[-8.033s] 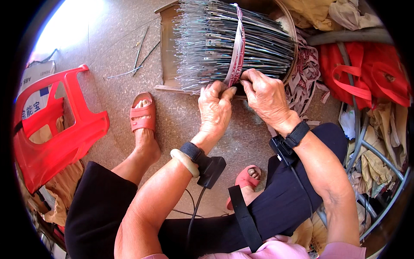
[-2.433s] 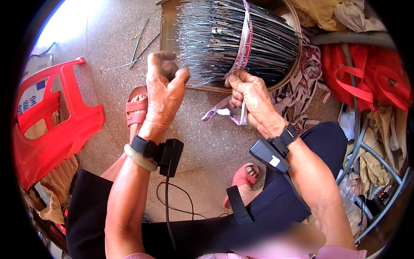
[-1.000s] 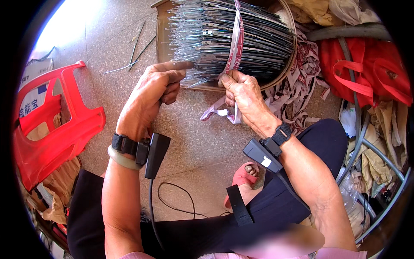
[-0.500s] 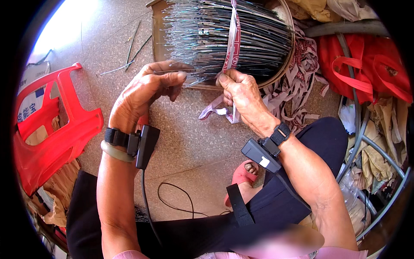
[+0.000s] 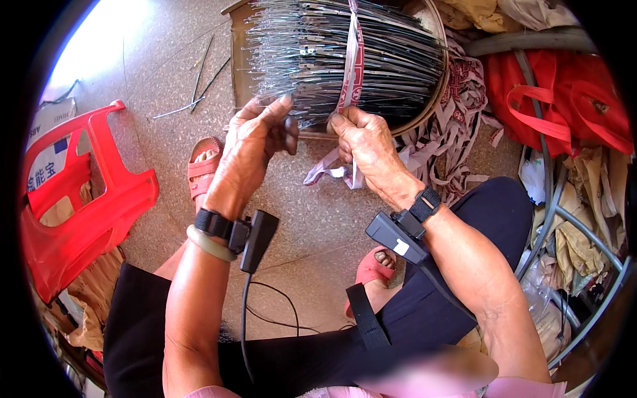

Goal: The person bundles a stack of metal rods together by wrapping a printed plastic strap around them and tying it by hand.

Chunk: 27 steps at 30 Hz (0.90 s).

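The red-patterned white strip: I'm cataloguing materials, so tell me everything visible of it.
The narrow, flat, red-patterned white strip looks like fabric. It lies across the bundle of thin, dark, metal-looking rods; any part beneath is hidden. The right hand pinches it at the bundle's near edge; a loose tail curls leftward.

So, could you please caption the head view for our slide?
Right hand pinching a patterned strip across bundled thin rods, left hand by their tips.

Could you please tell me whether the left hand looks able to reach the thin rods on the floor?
Probably yes: the thin rods lie uncovered on the floor near the left hand, and nothing visible stands between them.
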Tool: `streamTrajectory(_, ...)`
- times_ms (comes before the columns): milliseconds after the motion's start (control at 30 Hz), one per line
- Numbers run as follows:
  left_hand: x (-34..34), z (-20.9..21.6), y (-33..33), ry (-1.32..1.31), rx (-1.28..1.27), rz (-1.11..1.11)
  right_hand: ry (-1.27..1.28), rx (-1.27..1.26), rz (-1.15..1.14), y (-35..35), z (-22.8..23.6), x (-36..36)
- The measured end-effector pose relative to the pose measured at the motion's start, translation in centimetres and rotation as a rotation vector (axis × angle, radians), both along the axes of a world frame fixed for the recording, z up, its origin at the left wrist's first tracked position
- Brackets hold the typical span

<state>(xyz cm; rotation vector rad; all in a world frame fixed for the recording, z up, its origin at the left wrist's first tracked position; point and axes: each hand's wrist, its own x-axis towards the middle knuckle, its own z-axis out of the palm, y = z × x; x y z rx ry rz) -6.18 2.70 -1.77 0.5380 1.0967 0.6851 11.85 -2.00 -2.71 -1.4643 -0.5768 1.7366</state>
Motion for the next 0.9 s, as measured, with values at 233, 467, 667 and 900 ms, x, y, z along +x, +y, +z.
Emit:
streamTrajectory(233,1.3,0.3,-0.4,0.225,0.118,0.042,0.028,-0.002,-0.020,0.0,-0.5,0.2)
streamTrajectory(467,1.4,-0.4,-0.7,0.242,0.135,0.064,-0.010,0.004,-0.015,-0.3,-0.8,0.0)
streamTrajectory(667,2.1,-0.5,-1.6,0.172,0.065,0.209,-0.051,0.023,-0.005,-0.5,-1.3,0.0)
streamTrajectory(900,0.7,0.0,-0.9,0.198,0.069,0.247,-0.035,0.004,-0.049,-0.2,-0.6,-0.4)
